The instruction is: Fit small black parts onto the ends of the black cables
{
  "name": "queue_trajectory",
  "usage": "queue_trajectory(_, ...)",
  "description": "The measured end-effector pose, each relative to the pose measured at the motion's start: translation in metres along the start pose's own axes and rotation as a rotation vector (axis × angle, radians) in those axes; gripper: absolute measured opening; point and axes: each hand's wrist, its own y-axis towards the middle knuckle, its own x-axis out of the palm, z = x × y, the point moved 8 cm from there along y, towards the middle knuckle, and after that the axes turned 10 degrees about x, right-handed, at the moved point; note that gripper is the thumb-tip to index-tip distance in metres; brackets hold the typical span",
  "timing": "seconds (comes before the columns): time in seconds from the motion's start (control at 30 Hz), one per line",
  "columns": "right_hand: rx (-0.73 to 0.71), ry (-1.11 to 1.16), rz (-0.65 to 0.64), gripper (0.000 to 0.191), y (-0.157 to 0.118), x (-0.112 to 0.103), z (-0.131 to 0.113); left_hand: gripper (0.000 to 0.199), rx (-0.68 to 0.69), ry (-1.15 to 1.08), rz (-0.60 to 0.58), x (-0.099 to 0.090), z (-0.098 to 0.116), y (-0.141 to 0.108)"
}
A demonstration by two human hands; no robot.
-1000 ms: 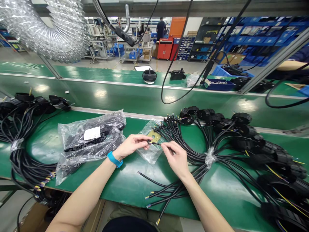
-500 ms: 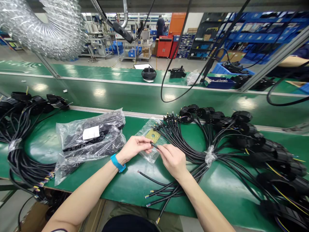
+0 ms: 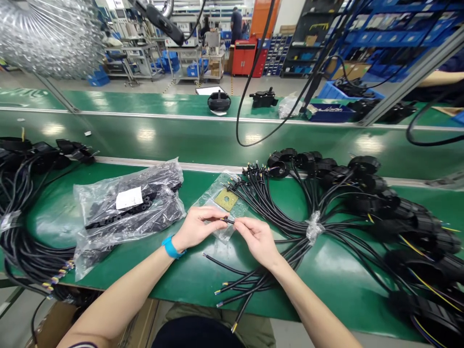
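"Wire tip (image 3: pixel 226 220), where is it?"
"Pinched between the fingertips of the left hand (image 3: pixel 197 228) and the right hand (image 3: pixel 258 240)."
"Beyond the fingers?"
"Just above them, a yellow metal plate (image 3: pixel 225 199); right of them, a black cable bundle (image 3: pixel 286 227)."

Light: bright, cool and even, apparently from overhead factory fixtures, with no dim corners.
Glare: pale smeared reflections on the green workbench (image 3: pixel 146 134) at 10 o'clock and 3 o'clock; crisp white glints across the plastic bag (image 3: pixel 126 212) at 9 o'clock.
Shadows: faint and soft beneath the left hand (image 3: pixel 195 227) at 7 o'clock and the right hand (image 3: pixel 259 241) at 5 o'clock.
Distortion: wide-angle bowing toward the edges; aluminium frame rail (image 3: pixel 413 79) slanting steeply at 2 o'clock, silver flexible duct (image 3: pixel 47 41) stretched at 10 o'clock.
Focus: mostly sharp, slight softness on the cable end (image 3: pixel 226 220) at centre and the distant blue shelving (image 3: pixel 391 34) at 2 o'clock.
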Motion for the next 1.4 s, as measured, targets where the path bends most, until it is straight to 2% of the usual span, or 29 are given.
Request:
queue_trajectory(0.07, 0.087, 0.130, -0.064, 0.029, 0.002, 0.003, 0.004, 0.019, 0.066, 0.039, -0.014, 0.001, 0.006, 0.000)
queue_trajectory(0.2, 0.121, 0.188, -0.096, 0.031, 0.003, 0.004, 0.003, 0.019, 0.169, 0.140, -0.037, 0.003, 0.014, 0.000)
queue_trajectory(0.63, 0.147, 0.171, -0.156, 0.036, 0.002, 0.017, 0.015, 0.020, 0.194, 0.189, -0.076, 0.015, 0.010, -0.003)
queue_trajectory(0.7, 0.135, 0.020, -0.112, 0.037, 0.003, 0.016, 0.016, 0.020, 0.144, 0.192, -0.051, 0.012, 0.005, -0.003)
queue_trajectory(0.8, 0.030, -0.235, 0.062, 0.024, 0.002, 0.006, 0.008, 0.020, 0.032, 0.127, 0.015, 0.004, -0.003, -0.001)
queue_trajectory(0.87, -0.075, -0.310, 0.165, 0.017, 0.000, 0.000, -0.002, 0.022, -0.039, 0.056, 0.062, 0.000, -0.008, -0.001)
queue_trajectory(0.93, -0.160, -0.349, 0.206, 0.014, -0.002, -0.002, -0.009, 0.023, -0.102, 0.002, 0.089, 0.000, -0.012, -0.001)
queue_trajectory(1.0, -0.202, -0.377, 0.193, 0.011, -0.003, 0.000, -0.012, 0.024, -0.137, -0.022, 0.085, 0.002, -0.014, -0.002)
queue_trajectory(1.1, -0.186, -0.352, 0.151, 0.012, -0.003, 0.001, -0.008, 0.023, -0.125, -0.013, 0.042, 0.006, -0.014, -0.003)
queue_trajectory(1.27, -0.080, -0.227, 0.026, 0.021, 0.000, 0.006, 0.003, 0.021, -0.029, 0.010, -0.032, 0.014, -0.010, -0.005)
queue_trajectory(1.4, -0.023, -0.162, -0.049, 0.025, 0.003, 0.009, 0.004, 0.018, 0.048, 0.042, -0.049, 0.015, -0.005, -0.003)
